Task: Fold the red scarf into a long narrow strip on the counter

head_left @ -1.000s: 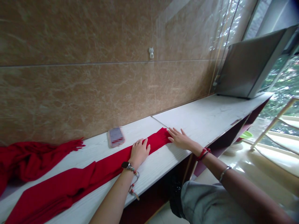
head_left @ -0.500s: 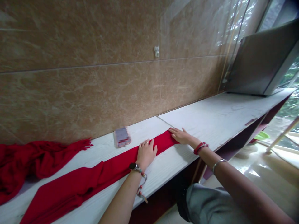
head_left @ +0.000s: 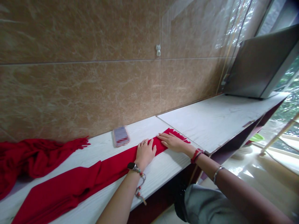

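A red fringed scarf (head_left: 114,168) lies lengthwise along the white countertop (head_left: 205,115), folded into a strip that is wider and more rumpled at the left. My left hand (head_left: 145,154) rests flat on the strip with its fingers spread. Just to its right, my right hand (head_left: 173,142) presses palm down near the scarf's end, fingers stretched toward the left hand. The fringe shows spread out past the right hand. At the far left, a bunched red fabric heap with fringe (head_left: 37,158) sits against the wall; whether it joins the strip cannot be seen.
A phone-like object (head_left: 121,136), partly pixelated, lies behind the scarf by the tiled wall (head_left: 93,93). A large grey metal box (head_left: 252,65) stands on the counter's far right end. Open shelves (head_left: 233,140) are under the counter, and a bright window is at right.
My right hand has slid left from the scarf's end onto the cloth, uncovering the fringe. My left hand stays on the scarf. The view has shifted slightly.
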The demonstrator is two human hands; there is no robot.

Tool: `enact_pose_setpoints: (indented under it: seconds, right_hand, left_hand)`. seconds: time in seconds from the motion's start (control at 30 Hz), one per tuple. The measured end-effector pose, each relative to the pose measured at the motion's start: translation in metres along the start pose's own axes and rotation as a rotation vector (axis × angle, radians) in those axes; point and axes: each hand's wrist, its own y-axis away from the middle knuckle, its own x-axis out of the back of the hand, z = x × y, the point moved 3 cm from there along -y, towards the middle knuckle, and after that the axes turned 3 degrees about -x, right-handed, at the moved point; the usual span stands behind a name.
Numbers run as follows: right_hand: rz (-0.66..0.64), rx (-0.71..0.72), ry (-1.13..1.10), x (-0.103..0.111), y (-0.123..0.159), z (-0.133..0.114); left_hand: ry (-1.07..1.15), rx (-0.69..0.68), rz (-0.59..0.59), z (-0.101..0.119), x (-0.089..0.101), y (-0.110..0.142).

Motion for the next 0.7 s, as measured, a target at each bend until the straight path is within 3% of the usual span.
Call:
enact_pose_setpoints:
  seconds: [0.2, 0.3, 0.4, 0.5, 0.6, 0.7]
  right_hand:
    - [-0.039, -0.377, 0.079, 0.005, 0.026, 0.059]
    - [0.008, -0.472, 0.163, 0.012, 0.035, 0.071]
    - [0.126, -0.396, 0.185, 0.02, 0.033, 0.051]
    - [0.191, -0.192, 0.127, 0.023, 0.026, 0.006]
    - [0.173, 0.002, 0.07, 0.02, 0.024, -0.036]
    - [0.105, 0.025, 0.016, 0.01, 0.026, -0.05]
  left_hand:
    - [0.012, -0.008, 0.002, -0.001, 0.0, 0.001]
    - [0.019, -0.003, 0.009, -0.002, -0.003, 0.0]
    - [0.022, -0.002, 0.007, -0.003, -0.004, 0.0]
    - [0.026, -0.002, 0.002, -0.003, -0.002, 0.0]
    - [0.029, -0.005, -0.012, -0.003, 0.0, 0.001]
    - [0.027, -0.007, -0.022, -0.002, 0.0, 0.002]
